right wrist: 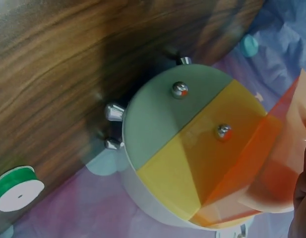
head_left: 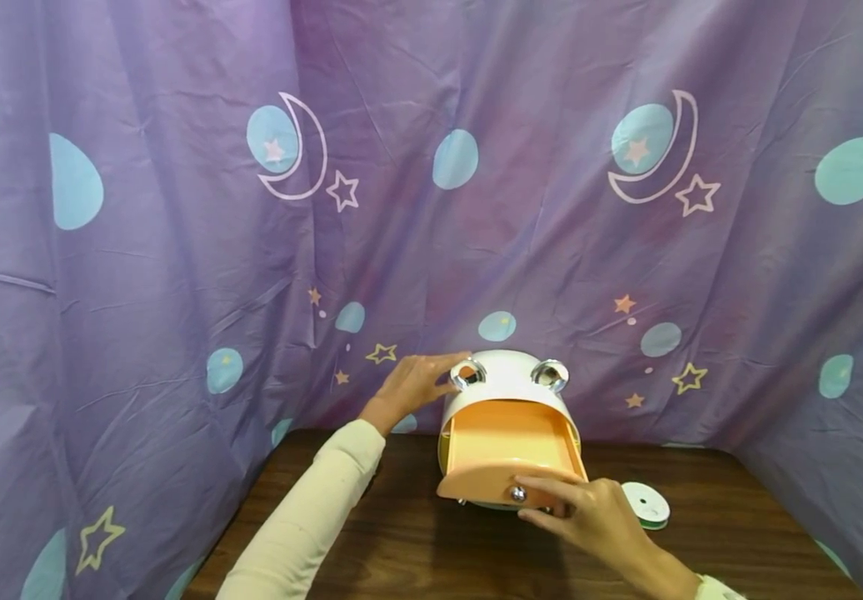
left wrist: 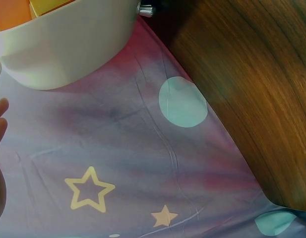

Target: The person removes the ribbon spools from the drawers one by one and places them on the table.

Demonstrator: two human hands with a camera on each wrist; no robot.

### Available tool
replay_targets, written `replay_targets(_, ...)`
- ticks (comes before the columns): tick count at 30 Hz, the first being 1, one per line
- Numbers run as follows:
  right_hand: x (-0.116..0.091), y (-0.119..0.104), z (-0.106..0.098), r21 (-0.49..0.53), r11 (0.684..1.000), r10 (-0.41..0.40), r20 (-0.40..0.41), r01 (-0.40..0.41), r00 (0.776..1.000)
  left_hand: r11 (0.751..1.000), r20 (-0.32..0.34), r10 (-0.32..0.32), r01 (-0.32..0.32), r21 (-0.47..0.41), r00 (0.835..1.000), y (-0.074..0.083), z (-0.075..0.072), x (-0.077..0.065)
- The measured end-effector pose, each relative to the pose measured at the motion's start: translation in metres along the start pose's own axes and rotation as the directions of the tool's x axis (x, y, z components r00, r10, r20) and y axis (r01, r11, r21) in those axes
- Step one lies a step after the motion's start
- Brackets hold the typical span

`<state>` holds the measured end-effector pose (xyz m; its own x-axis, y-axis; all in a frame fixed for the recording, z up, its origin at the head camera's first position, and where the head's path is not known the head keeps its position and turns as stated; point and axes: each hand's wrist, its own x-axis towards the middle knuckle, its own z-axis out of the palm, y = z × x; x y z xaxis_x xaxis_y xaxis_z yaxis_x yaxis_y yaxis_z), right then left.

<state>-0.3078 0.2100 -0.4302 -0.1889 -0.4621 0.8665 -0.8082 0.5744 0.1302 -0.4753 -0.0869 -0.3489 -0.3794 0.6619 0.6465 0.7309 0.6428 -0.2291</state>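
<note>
A round white drawer box (head_left: 502, 371) stands at the table's back, with two shiny chrome rings (head_left: 550, 376) on top. Its orange drawer (head_left: 510, 433) is pulled out, and nothing shows inside its tray. My left hand (head_left: 420, 379) reaches the box's upper left, fingertips at the left chrome ring. My right hand (head_left: 589, 512) is at the drawer front, index finger above the chrome knob (head_left: 518, 493) and thumb below it, with the knob showing between them. The right wrist view shows the yellow drawer (right wrist: 185, 163) and green drawer (right wrist: 165, 109) closed, each with a metal knob.
A spool of green ribbon (head_left: 645, 505) lies to the right of the box on the dark wooden table (head_left: 394, 533). Purple cloth (head_left: 401, 233) printed with stars and moons hangs behind and at both sides.
</note>
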Motion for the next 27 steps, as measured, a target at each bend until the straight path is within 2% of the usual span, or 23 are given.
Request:
replay_targets(6,-0.006,0.002,0.003,-0.007,0.999,0.036,-0.015,-0.036,0.999,1.000,0.006,-0.008,0.008,0.008,1.000,0.001,-0.002,0.001)
replay_targets(12,-0.005,0.002,0.007,-0.047,0.998,0.031,-0.045,-0.033,0.999,1.000,-0.012,-0.001,0.001,-0.003,1.000,0.001,-0.003,0.003)
replay_targets(18,0.000,0.004,0.008,-0.072,0.997,0.017,-0.053,-0.021,0.998,1.000,0.008,-0.005,0.005,0.000,1.000,0.002,-0.002,0.003)
replay_targets(27,0.010,0.014,0.012,-0.076,0.995,0.060,0.002,-0.060,0.998,1.000,-0.008,-0.014,0.014,-0.010,1.000,0.002,-0.001,-0.001)
